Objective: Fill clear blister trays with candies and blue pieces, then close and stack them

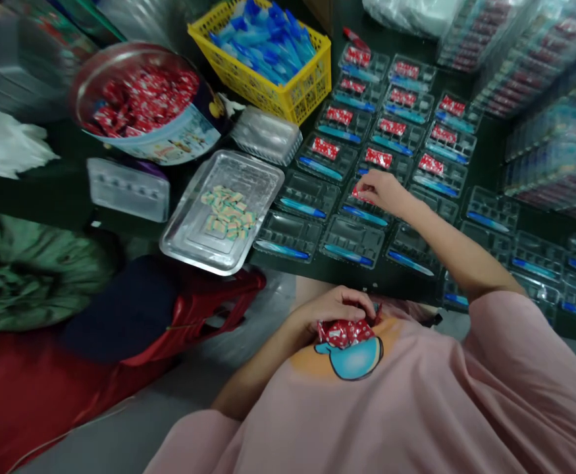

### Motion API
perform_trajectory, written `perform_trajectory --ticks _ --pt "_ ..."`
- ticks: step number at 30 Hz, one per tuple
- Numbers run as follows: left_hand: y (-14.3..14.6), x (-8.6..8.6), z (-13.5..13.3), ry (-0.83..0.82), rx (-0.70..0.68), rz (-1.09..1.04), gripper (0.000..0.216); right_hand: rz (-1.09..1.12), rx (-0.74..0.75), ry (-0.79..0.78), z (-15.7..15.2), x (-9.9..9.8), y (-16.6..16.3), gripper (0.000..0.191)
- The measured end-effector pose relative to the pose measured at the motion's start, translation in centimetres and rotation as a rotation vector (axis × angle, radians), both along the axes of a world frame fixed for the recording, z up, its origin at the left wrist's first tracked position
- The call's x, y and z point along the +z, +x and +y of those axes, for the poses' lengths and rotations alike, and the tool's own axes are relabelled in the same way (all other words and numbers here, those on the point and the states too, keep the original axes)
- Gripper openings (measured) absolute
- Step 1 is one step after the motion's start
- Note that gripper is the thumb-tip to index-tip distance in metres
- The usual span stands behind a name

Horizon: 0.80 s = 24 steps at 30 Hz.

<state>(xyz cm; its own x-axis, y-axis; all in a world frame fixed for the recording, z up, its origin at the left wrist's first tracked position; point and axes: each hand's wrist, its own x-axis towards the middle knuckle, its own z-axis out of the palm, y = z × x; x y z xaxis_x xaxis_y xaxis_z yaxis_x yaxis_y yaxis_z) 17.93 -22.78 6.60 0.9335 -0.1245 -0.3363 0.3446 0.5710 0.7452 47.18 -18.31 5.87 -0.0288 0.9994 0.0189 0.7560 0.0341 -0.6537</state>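
Close to my shirt, my left hand is closed around a bunch of red white-dotted wrapped packets. Over the table, my right hand pinches one red dotted packet at a clear plastic tray. A blue pen lies in that tray's front slot. Several trays in the rows behind hold both a pen and a red packet. Nearer trays, such as the one with this light-blue pen, show a pen but no packet. My right fingers partly cover the packet they hold.
At the left stands a round tin full of red packets. Behind it is a yellow basket of blue pens. A metal tray carries small pale green-and-tan pieces. Stacked filled trays rise at the right. A red chair stands lower left.
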Motion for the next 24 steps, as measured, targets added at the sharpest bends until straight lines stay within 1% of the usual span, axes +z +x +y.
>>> perform_trajectory --ticks 1,3,4,5,6,7,8,10,12,14,15,17,20,24 --pt "0.0 -0.1 0.0 0.000 0.004 -0.018 0.035 0.116 0.085 -0.049 -1.8 1.1 -0.7 0.016" --pt "-0.1 -0.3 0.0 -0.005 0.013 -0.064 0.033 0.343 0.342 -0.257 -5.7 3.2 -2.4 0.024" --pt "-0.2 -0.3 0.0 -0.011 0.014 -0.078 0.032 0.441 0.467 -0.365 -7.7 3.9 -3.4 0.029" --pt "-0.2 -0.4 0.0 -0.019 0.012 -0.078 0.031 0.520 0.545 -0.450 -9.7 4.3 -4.4 0.034" --pt "-0.3 -0.4 -0.1 -0.030 0.010 -0.063 0.030 0.588 0.586 -0.515 -11.6 4.4 -5.3 0.039" --pt "-0.3 -0.4 -0.2 -0.043 0.004 -0.041 0.029 0.649 0.585 -0.556 -13.3 4.2 -6.2 0.040" --pt "-0.4 -0.3 -0.2 -0.053 0.003 -0.020 0.029 0.704 0.554 -0.569 -14.7 3.6 -7.0 0.038" --pt "-0.4 -0.1 -0.4 -0.059 0.014 -0.003 0.031 0.745 0.438 -0.513 -16.8 1.9 -8.3 0.031" --pt "-0.5 0.0 -0.4 -0.051 0.039 -0.017 0.032 0.643 0.321 -0.375 -18.0 -0.2 -9.1 0.027" --pt "-0.7 0.2 -0.4 -0.036 0.061 -0.026 0.033 0.461 0.277 -0.217 -18.6 -2.1 -9.6 0.026" --pt "-0.7 0.3 -0.4 -0.026 0.067 -0.026 0.033 0.372 0.289 -0.149 -18.8 -2.9 -9.8 0.026" --pt "-0.8 0.3 -0.4 -0.010 0.077 -0.024 0.033 0.232 0.369 -0.054 -19.0 -4.0 -9.8 0.027" --pt "-0.8 0.3 -0.3 -0.008 0.078 -0.032 0.033 0.002 0.464 -0.024 -19.1 -4.6 -9.6 0.029" --pt "-0.9 0.1 -0.1 -0.013 0.089 -0.057 0.035 -0.291 0.519 -0.064 -19.1 -3.8 -9.7 0.026"
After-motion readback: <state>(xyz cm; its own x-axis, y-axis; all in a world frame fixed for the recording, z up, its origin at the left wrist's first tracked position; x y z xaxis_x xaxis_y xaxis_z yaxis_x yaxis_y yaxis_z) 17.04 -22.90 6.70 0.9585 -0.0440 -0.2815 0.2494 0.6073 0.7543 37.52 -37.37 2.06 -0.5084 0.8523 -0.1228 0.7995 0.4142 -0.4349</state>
